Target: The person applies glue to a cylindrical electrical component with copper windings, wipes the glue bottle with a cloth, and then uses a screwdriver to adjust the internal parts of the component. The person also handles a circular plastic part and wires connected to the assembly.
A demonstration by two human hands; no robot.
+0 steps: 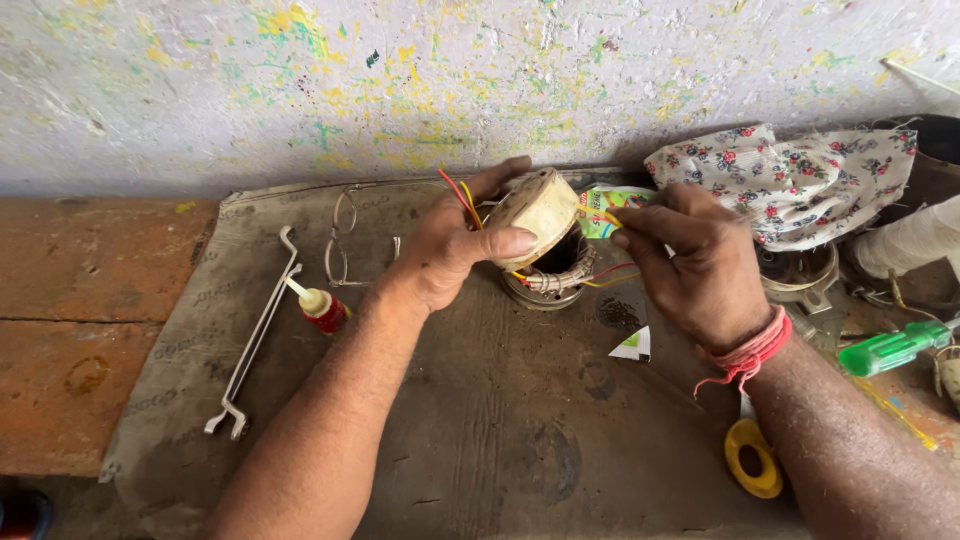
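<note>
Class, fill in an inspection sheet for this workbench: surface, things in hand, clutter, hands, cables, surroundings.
Surface: worn grey mat over a reddish bench.
Things in hand: round cream-coloured part held above a wound coil ring resting on the mat.
Clutter: red glue bottle, bent metal rods, wire clip, yellow tape roll, green screwdriver, green sachet, floral cloth.
Hands: left hand grips the cream part; right hand pinches a wire end beside it.
Cables: red and yellow wires run from the part and coil.
Surroundings: paint-speckled wall.
</note>
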